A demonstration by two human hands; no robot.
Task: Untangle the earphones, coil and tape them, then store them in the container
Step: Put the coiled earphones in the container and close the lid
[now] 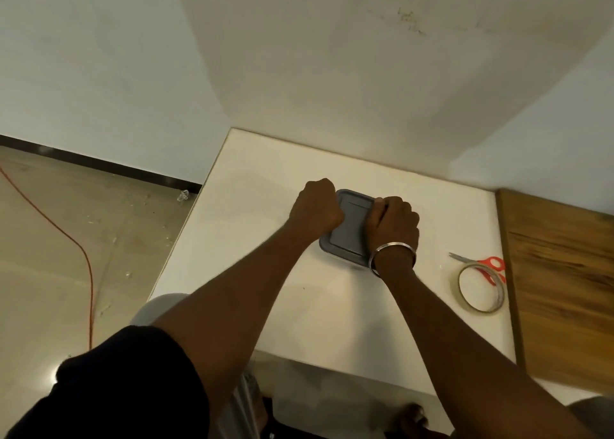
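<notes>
Nearest the camera, a dark short sleeve (126, 382) covers the left upper arm, and both bare forearms reach forward over a white table (265, 305) whose near edge is partly hidden by the arms. Below that edge the view is dim and hard to read. On the right wrist sits a metal bangle (392, 256). Off to the right, well apart from the hands, a roll of clear tape (480, 288) lies flat, overlapping the red-handled scissors (488, 266) so that only the blades and part of the handles show. Beyond these a wooden board (564, 289) runs out of the picture at the right. Further in, both hands press on a grey square container lid (352, 226). The left hand (317, 207) is curled into a closed fist on the lid's left edge; the right hand (393, 221), fingers bent tight, rests on its right side and covers that part. Whether either hand grips the rim underneath cannot be told. The container body is almost wholly hidden under the lid, and the earphones cannot be seen. At far left an orange cable (79, 249) trails across the floor.
</notes>
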